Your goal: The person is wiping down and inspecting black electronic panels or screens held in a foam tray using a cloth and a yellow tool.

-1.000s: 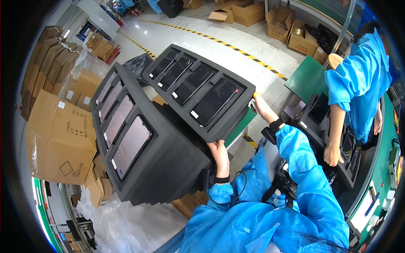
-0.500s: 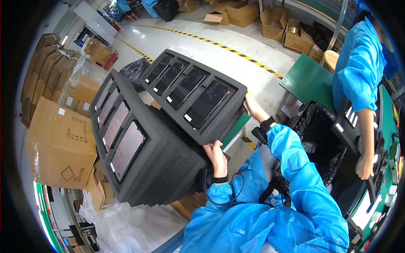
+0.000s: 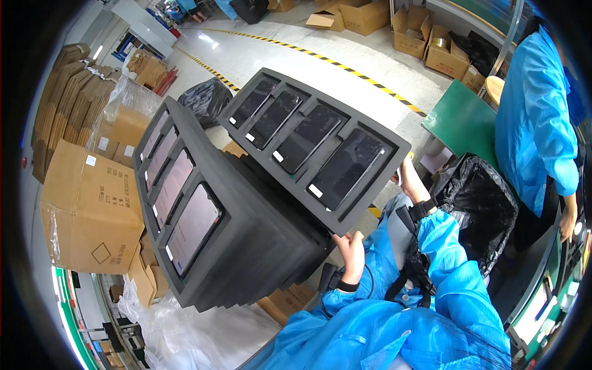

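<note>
A dark grey foam tray (image 3: 354, 217) is held tilted in the air, with several dark-screened phones (image 3: 347, 166) lying in its slots. My left hand (image 3: 351, 250) grips its near lower edge, fingers partly hidden under the foam. At its right end my right hand (image 3: 412, 180) is closed on the edge, fingertips behind it. Left of it stands a stack of similar foam trays (image 3: 246, 265), whose top one carries several phones (image 3: 192, 228) with pale screens. The held tray overlaps the stack's far right side in view, and I cannot tell whether they touch.
A cardboard box (image 3: 92, 209) and clear plastic sheeting (image 3: 185, 336) lie beside the stack. To my right are a bin with a black liner (image 3: 478, 203), a green table (image 3: 459, 120) and a co-worker in a blue smock (image 3: 533, 117). A black bag (image 3: 206, 102) sits beyond.
Both my hands have moved right with the foam tray, away from the stack. The co-worker's arm has shifted back toward the right-hand bench.
</note>
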### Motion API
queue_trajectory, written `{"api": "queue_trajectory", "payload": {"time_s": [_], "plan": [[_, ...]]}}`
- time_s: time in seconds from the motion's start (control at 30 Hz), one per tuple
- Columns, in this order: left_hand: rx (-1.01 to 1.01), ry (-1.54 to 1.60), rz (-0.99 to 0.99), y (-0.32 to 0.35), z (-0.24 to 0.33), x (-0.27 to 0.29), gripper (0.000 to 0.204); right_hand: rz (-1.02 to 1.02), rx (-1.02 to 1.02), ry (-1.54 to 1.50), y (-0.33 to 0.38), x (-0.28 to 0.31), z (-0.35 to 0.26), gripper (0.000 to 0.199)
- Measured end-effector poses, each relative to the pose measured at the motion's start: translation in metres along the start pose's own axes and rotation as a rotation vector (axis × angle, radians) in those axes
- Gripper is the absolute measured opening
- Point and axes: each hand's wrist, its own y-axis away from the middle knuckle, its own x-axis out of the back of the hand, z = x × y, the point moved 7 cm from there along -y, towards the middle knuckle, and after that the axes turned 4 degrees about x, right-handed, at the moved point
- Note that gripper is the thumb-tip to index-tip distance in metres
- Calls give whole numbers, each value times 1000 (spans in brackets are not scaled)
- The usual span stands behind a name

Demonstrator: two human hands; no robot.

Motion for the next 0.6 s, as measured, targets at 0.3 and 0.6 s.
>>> {"api": "queue_trajectory", "payload": {"time_s": [0.3,0.6], "plan": [[427,747,-152,-63,-43,28,41,-64,-623,-783,34,-26,54,53],[264,522,-108,-67,-48,-3,47,-23,-388,-600,29,-30,57,45]]}}
